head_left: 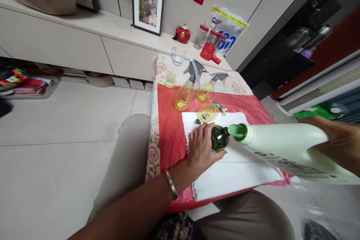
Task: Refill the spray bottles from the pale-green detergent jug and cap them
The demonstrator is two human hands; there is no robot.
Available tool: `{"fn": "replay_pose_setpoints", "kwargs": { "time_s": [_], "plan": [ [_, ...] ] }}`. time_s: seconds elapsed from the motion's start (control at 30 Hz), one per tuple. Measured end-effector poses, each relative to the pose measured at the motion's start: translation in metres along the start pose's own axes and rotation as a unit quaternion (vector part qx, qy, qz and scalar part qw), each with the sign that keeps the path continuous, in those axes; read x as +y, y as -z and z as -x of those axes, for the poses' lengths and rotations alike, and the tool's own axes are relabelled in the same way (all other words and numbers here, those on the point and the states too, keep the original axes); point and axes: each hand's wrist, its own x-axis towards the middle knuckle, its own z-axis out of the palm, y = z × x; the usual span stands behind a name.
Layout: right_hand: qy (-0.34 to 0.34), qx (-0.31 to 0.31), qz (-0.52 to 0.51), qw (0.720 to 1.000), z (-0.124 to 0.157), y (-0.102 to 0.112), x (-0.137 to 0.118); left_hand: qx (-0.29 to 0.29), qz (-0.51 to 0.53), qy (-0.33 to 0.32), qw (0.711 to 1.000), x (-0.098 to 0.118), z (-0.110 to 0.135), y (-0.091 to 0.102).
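My left hand (203, 145) is wrapped round a small dark green bottle (219, 138) that stands on a white cloth (239, 165). My right hand (339, 144) grips a large pale green jug (289, 150), tipped sideways. The jug's green spout (238, 131) sits just above the small bottle's open neck. No liquid stream is visible. A silver bracelet (171, 184) is on my left wrist.
Two yellow spray bottles (184, 95) (206, 90), a yellow bottle lying down (207, 112) and a pale green cap (170, 80) sit on the red mat (170, 127) of a small table. A glass cup (177, 56), red teapot (183, 33) and jars (201, 36) stand behind.
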Motion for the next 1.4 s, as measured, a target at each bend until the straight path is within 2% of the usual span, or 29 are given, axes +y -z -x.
{"fn": "replay_pose_setpoints", "kwargs": {
  "time_s": [0.3,0.43,0.6,0.73,0.83,0.97,1.03,1.1,1.17,1.23,1.3,1.4],
  "plan": [
    [0.0,0.005,-0.004,1.0,-0.002,-0.006,0.006,0.0,0.003,-0.002,1.0,-0.001,0.0,-0.001],
    [-0.035,-0.018,-0.007,0.999,0.001,0.001,-0.003,0.0,0.002,0.003,1.0,-0.001,-0.001,-0.002],
    [-0.04,-0.033,-0.051,0.997,0.004,0.004,-0.018,0.004,0.005,0.008,1.0,-0.001,-0.002,-0.001],
    [-0.044,0.007,-0.115,0.992,0.002,0.0,-0.019,0.007,0.017,0.003,1.0,0.0,-0.002,0.001],
    [-0.048,0.068,-0.215,0.973,0.001,-0.006,-0.016,0.016,0.024,-0.002,1.0,-0.001,-0.002,0.0],
    [-0.078,0.205,-0.323,0.921,0.002,-0.018,-0.011,0.033,0.039,-0.021,0.998,-0.003,-0.001,-0.003],
    [-0.119,0.256,-0.367,0.886,0.001,-0.026,-0.011,0.037,0.045,-0.021,0.998,-0.003,-0.001,-0.004],
    [-0.19,0.286,-0.419,0.841,-0.002,-0.035,-0.014,0.033,0.052,-0.014,0.998,-0.003,-0.001,-0.003],
    [-0.254,0.31,-0.486,0.777,-0.005,-0.044,-0.02,0.03,0.066,-0.012,0.997,-0.003,-0.003,-0.002],
    [-0.277,0.333,-0.547,0.716,-0.01,-0.054,-0.029,0.03,0.083,-0.017,0.996,-0.004,-0.004,-0.002],
    [-0.274,0.349,-0.587,0.678,-0.014,-0.067,-0.038,0.027,0.097,-0.02,0.995,-0.005,-0.006,-0.002],
    [-0.277,0.359,-0.623,0.637,-0.02,-0.089,-0.05,0.017,0.102,-0.02,0.994,-0.008,-0.007,-0.002]
  ]
}}
